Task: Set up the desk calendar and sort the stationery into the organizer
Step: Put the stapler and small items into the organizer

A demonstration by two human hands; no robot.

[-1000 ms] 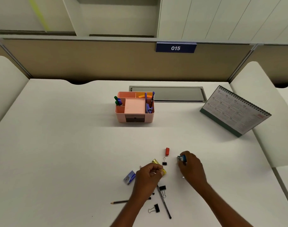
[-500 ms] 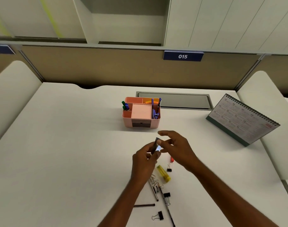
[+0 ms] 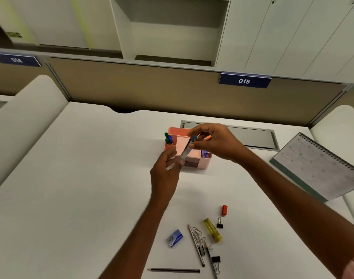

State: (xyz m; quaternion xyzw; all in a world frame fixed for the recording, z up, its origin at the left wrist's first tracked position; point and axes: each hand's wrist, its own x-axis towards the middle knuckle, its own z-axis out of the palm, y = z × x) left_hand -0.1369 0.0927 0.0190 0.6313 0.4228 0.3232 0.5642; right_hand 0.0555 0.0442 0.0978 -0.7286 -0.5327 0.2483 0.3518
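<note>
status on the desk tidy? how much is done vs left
Partly done. The desk calendar stands open at the right, and the pink organizer already holds a few markers. In hand: both the left hand and right hand hold a slim pen-like item over the organizer. Left on the desk: red eraser, yellow tube, blue box, pencils, paper clips, binder clips.

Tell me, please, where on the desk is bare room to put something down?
The whole left half of the desk is bare, from the left divider across to the organizer. Another bare strip lies between the organizer and the calendar. Near the front it is crowded: staple box, pencils, paper clips, yellow tube, binder clips and red eraser.
</note>
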